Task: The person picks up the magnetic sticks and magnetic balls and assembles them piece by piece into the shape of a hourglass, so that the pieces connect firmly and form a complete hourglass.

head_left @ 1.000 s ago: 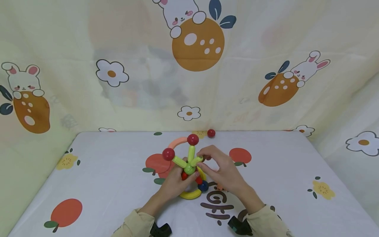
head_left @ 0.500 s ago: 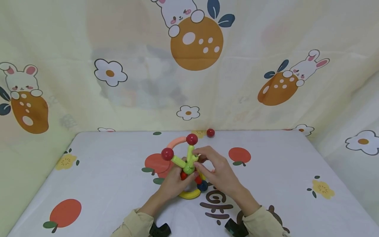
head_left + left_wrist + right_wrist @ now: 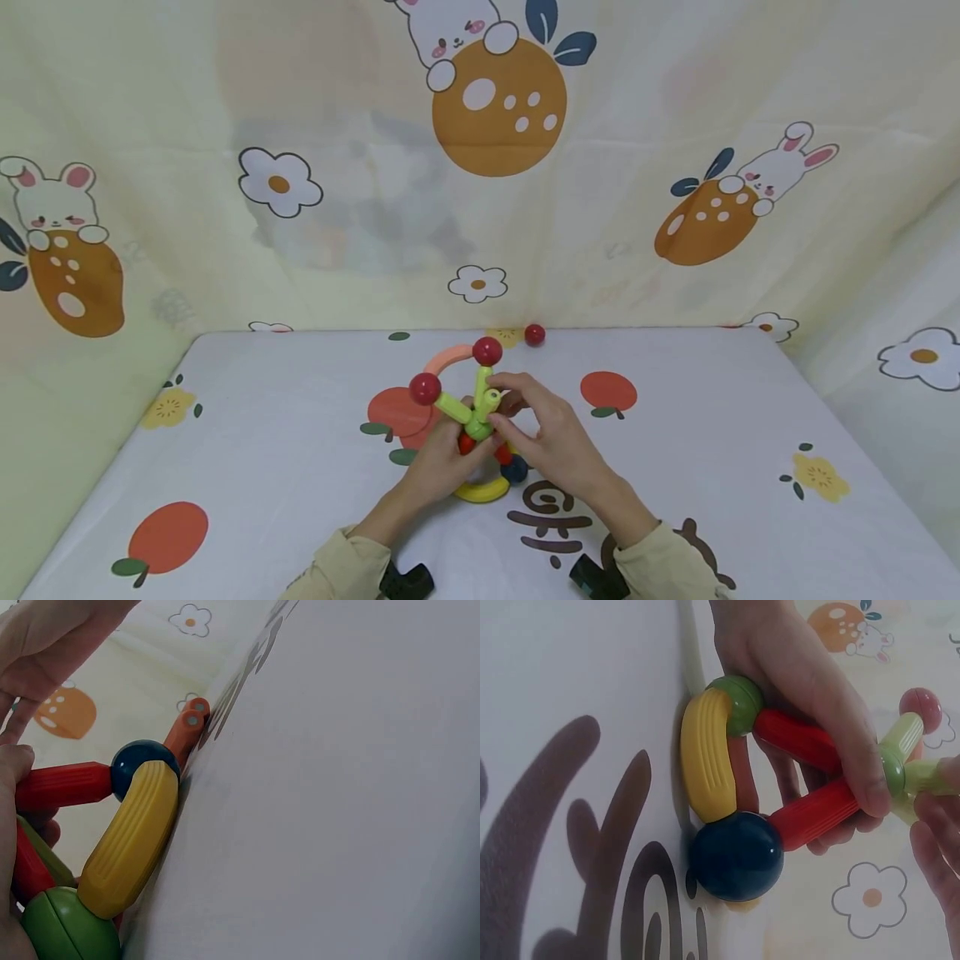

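Observation:
A structure of magnetic sticks and balls stands on the table. My left hand grips it below the light green ball, around the red sticks. My right hand pinches a short light green stick at that ball; its end faces the head camera. Two other light green sticks lead to red balls, joined by a curved orange stick. Lower down, a dark blue ball, curved yellow stick and green ball form the base. Fingers partly hide the middle.
A loose red ball lies at the table's back edge. Orange sticks lie beyond the blue ball in the left wrist view. The white patterned cloth covers the table, with a printed curtain behind it.
My right hand has shifted left, swinging the pinched light green stick from pointing right to pointing up toward the camera. My left hand keeps its grip in place.

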`<state>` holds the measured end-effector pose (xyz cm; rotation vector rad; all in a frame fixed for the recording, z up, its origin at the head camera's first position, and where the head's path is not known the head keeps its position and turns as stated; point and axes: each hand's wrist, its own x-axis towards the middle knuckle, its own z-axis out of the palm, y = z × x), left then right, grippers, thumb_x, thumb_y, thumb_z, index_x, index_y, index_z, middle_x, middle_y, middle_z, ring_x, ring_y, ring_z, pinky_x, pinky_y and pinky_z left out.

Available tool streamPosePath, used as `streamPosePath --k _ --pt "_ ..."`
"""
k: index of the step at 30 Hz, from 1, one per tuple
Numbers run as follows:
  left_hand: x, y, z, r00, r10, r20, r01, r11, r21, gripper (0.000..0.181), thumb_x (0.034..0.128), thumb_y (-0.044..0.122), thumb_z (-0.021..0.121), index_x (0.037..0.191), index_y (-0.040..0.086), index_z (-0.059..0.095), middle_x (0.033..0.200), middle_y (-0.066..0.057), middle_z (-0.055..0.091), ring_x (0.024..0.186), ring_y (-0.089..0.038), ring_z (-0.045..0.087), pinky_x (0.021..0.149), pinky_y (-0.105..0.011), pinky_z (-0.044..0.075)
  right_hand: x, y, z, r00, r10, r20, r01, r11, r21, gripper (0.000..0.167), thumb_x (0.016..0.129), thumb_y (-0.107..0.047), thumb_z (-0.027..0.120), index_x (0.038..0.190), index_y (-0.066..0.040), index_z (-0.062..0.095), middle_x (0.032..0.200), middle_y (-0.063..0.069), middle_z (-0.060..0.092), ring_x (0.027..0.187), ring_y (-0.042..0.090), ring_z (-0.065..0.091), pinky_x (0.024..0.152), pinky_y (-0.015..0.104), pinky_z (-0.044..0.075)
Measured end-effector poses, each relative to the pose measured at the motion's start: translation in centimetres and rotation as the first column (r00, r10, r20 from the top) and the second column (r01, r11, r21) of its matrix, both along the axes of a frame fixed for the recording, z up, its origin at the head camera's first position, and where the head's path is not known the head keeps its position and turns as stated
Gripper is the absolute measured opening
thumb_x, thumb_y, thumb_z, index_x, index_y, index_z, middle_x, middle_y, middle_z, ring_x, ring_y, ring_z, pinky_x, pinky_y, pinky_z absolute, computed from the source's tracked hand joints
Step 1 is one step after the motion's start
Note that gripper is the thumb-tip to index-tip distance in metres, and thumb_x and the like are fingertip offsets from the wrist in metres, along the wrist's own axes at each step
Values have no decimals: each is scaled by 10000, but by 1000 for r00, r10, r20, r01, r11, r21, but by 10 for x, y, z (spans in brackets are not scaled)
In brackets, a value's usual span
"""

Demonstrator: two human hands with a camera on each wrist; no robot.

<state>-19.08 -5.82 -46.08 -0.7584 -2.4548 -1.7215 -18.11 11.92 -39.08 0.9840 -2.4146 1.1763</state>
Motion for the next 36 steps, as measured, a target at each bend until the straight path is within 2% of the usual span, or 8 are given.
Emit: streamPosePath --k 8,15,20,29,32,36 --pt "-2 0 1 1000 -8 -27 8 1000 -10 395 890 356 640 1234 237 486 1092 97 577 1005 -81 569 912 -270 504 -3 3 1 1000 27 -11 -27 1000 -2 467 843 -90 695 1268 -127 503 1143 -40 590 892 66 586 769 264 539" --pt "-2 1 2 1000 -8 12 8 1000 -8 364 884 372 644 1183 218 503 1040 101 584 969 -73 576 904 -285 500 -9 12 0 999 31 30 -31 999 6 423 863 -66 657 1251 -144 507 1106 -53 606 928 57 582 783 259 536" --pt "-2 1 1 998 8 67 -7 1000 -16 402 880 380 648 1175 144 511 1027 102 584 982 -66 575 945 -309 482 -19 20 -5 1000 -25 10 25 1000 -3 369 873 -68 648 1215 -143 530 1058 -29 631 928 86 602 790 247 536" --pt "1 -1 3 994 14 108 -13 1000 -12 434 875 399 646 1184 126 507 1027 96 594 995 -71 577 971 -320 472 -33 33 -12 987 -125 100 129 991 -35 324 889 -92 638 1198 -144 554 1049 -30 634 955 104 604 843 360 537" --pt "1 -1 3 995 13 104 -12 1000 -11 421 878 391 646 1178 130 508 1024 94 596 989 -73 582 964 -309 476 -38 37 -15 984 -131 121 138 989 -52 298 895 -105 634 1183 -130 565 1061 -21 635 967 115 604 840 347 535" --pt "1 0 3 995 15 99 -14 1000 -12 420 876 389 649 1179 134 508 1025 99 595 989 -67 579 968 -307 472 -47 43 -20 970 -167 177 180 982 -61 237 913 -137 614 1148 -129 581 1072 -13 636 984 112 596 844 280 523"
